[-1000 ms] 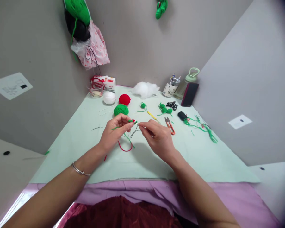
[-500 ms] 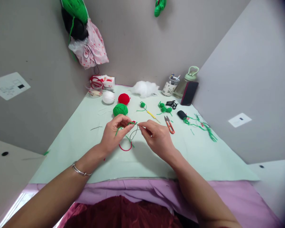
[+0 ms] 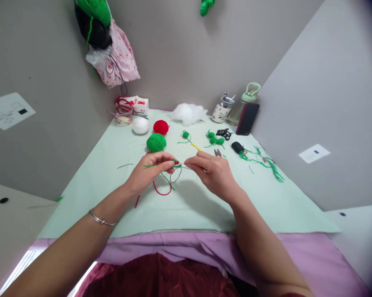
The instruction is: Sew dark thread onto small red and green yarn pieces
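Observation:
My left hand (image 3: 153, 168) is closed, pinching a small crocheted piece (image 3: 176, 163) in red, white and green between thumb and fingers. My right hand (image 3: 212, 169) is closed just to its right, its fingertips pinched on a thin dark thread (image 3: 175, 180) that runs from the piece and loops below it. Whether a needle is in those fingers cannot be made out. A red yarn tail (image 3: 162, 194) and green strands hang under my left hand. Past my left fingers lies a green yarn ball (image 3: 156, 142). A yellow-handled crochet hook (image 3: 196, 146) is partly covered by my right hand, as are the snips (image 3: 217, 152).
Red (image 3: 161, 127) and white (image 3: 140, 125) yarn balls lie behind, near white stuffing (image 3: 189, 114). Small green balls (image 3: 214, 138), a black claw clip (image 3: 224, 133) and yarn scraps (image 3: 275, 169) lie right. A pen cup (image 3: 221, 112), bottle (image 3: 247, 99) and phone (image 3: 248, 119) stand at the back right.
My right hand has moved a little to the right, away from the piece, drawing the thread. The crocheted piece now shows more clearly at my left fingertips. The snips are more covered.

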Demonstrator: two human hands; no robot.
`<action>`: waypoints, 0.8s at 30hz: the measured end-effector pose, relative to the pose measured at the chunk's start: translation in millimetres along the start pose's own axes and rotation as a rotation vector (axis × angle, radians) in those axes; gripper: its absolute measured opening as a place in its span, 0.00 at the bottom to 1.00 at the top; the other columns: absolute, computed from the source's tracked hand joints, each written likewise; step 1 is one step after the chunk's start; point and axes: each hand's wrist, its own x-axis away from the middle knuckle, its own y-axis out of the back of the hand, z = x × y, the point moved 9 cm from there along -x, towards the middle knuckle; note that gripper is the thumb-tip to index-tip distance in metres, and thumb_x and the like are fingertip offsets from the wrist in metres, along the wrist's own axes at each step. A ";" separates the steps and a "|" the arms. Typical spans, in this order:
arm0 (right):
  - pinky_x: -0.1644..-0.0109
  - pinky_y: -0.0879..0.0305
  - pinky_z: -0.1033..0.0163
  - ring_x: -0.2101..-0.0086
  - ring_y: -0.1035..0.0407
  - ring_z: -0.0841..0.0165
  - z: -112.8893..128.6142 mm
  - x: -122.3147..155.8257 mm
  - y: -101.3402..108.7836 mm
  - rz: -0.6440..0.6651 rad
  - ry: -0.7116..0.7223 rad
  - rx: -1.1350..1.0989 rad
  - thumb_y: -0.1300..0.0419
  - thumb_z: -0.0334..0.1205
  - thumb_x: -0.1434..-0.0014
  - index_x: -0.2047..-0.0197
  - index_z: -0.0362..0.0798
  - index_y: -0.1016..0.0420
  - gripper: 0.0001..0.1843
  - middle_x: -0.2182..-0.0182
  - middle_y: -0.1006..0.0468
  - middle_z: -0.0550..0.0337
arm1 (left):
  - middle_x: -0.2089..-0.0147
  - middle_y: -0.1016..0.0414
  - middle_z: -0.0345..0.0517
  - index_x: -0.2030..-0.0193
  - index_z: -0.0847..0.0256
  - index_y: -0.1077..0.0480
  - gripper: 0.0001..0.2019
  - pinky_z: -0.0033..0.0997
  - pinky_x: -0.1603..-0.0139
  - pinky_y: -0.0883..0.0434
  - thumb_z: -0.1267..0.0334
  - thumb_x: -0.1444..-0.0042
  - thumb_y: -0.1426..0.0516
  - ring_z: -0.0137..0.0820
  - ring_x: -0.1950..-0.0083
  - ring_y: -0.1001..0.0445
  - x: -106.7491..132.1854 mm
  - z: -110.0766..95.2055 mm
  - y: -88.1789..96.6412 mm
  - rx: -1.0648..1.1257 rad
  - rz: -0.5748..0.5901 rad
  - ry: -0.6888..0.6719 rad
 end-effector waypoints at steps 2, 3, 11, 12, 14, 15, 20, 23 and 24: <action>0.68 0.46 0.67 0.73 0.36 0.74 -0.9 -0.3 -0.9 0.026 -0.010 -0.092 0.45 0.39 0.33 0.61 0.49 0.21 0.11 0.72 0.27 0.62 | 0.60 0.23 0.43 0.59 0.59 0.24 0.10 0.31 0.54 0.28 0.55 0.42 0.39 0.30 0.60 0.23 -0.3 1.9 -2.1 0.033 0.035 0.006; 0.67 0.45 0.67 0.72 0.35 0.74 -1.5 -0.7 -1.6 0.039 -0.019 -0.148 0.44 0.39 0.33 0.61 0.49 0.21 0.10 0.72 0.27 0.62 | 0.60 0.23 0.43 0.59 0.59 0.24 0.10 0.31 0.54 0.28 0.55 0.42 0.39 0.30 0.61 0.23 -0.4 2.8 -3.2 0.051 0.048 0.011; 0.66 0.42 0.68 0.72 0.33 0.74 -3.4 -2.1 -2.2 0.071 -0.036 -0.326 0.42 0.37 0.35 0.61 0.49 0.21 0.08 0.71 0.25 0.62 | 0.63 0.21 0.43 0.59 0.59 0.22 0.11 0.32 0.56 0.26 0.56 0.44 0.37 0.30 0.64 0.22 -0.9 7.3 -7.6 0.126 0.092 0.042; 0.66 0.42 0.68 0.71 0.33 0.74 -4.1 -1.8 -1.3 0.071 -0.037 -0.311 0.42 0.37 0.34 0.61 0.49 0.21 0.08 0.71 0.25 0.62 | 0.63 0.21 0.44 0.58 0.59 0.22 0.11 0.32 0.55 0.26 0.56 0.44 0.37 0.31 0.63 0.22 -0.6 7.4 -7.7 0.120 0.095 0.047; 0.66 0.43 0.68 0.71 0.33 0.74 -5.3 -0.9 -0.1 0.071 -0.035 -0.266 0.43 0.37 0.34 0.61 0.49 0.21 0.09 0.71 0.25 0.62 | 0.61 0.20 0.45 0.56 0.59 0.22 0.12 0.33 0.54 0.26 0.56 0.44 0.37 0.31 0.61 0.22 0.0 7.3 -7.5 0.101 0.098 0.055; 0.66 0.43 0.68 0.71 0.33 0.74 -5.4 -0.6 -0.2 0.076 -0.031 -0.244 0.43 0.37 0.34 0.61 0.49 0.21 0.09 0.71 0.25 0.61 | 0.60 0.20 0.46 0.56 0.59 0.22 0.12 0.33 0.53 0.26 0.56 0.44 0.37 0.32 0.61 0.21 0.2 7.0 -7.6 0.094 0.099 0.056; 0.66 0.43 0.68 0.71 0.33 0.74 -1.9 -0.9 -6.6 0.126 -0.007 -0.266 0.43 0.37 0.34 0.61 0.48 0.20 0.09 0.71 0.25 0.61 | 0.60 0.20 0.46 0.58 0.61 0.22 0.12 0.34 0.53 0.25 0.57 0.46 0.36 0.32 0.61 0.21 -0.1 8.9 -11.9 0.119 0.141 0.079; 0.65 0.41 0.69 0.71 0.33 0.74 -1.8 -2.0 -7.0 0.133 -0.026 -0.371 0.42 0.37 0.34 0.61 0.48 0.20 0.09 0.71 0.24 0.61 | 0.60 0.19 0.46 0.57 0.60 0.22 0.12 0.35 0.53 0.25 0.57 0.46 0.36 0.32 0.62 0.21 -0.1 10.0 -13.6 0.138 0.163 0.086; 0.66 0.41 0.69 0.71 0.33 0.74 -2.5 -2.2 -6.7 0.137 -0.038 -0.408 0.42 0.37 0.34 0.61 0.47 0.20 0.09 0.70 0.24 0.61 | 0.59 0.19 0.46 0.57 0.59 0.22 0.12 0.35 0.53 0.25 0.57 0.46 0.36 0.32 0.62 0.21 0.1 9.7 -13.7 0.142 0.167 0.082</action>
